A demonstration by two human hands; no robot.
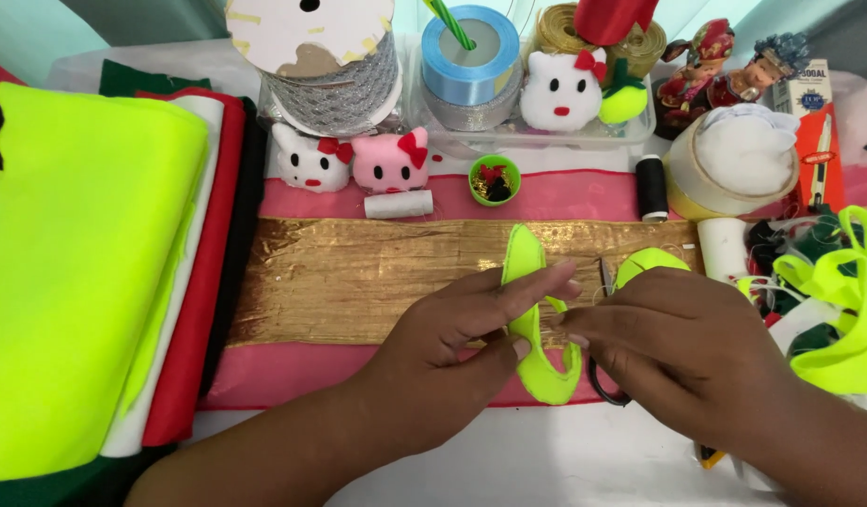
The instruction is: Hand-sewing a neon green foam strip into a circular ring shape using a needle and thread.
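Both hands' grip (546,324) on curved neon felt piece (537,361)

My left hand (452,329): bare, no ring, no glove, nails short and plain. My right hand (682,338): bare likewise, nails unpainted. Both forearms: uncovered, no sleeve, watch or bangle showed at either wrist.

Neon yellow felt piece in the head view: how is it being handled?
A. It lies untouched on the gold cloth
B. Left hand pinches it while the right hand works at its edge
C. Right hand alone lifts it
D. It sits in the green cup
B: the left hand pinches the neon yellow felt piece, and the right hand meets it at the edge.
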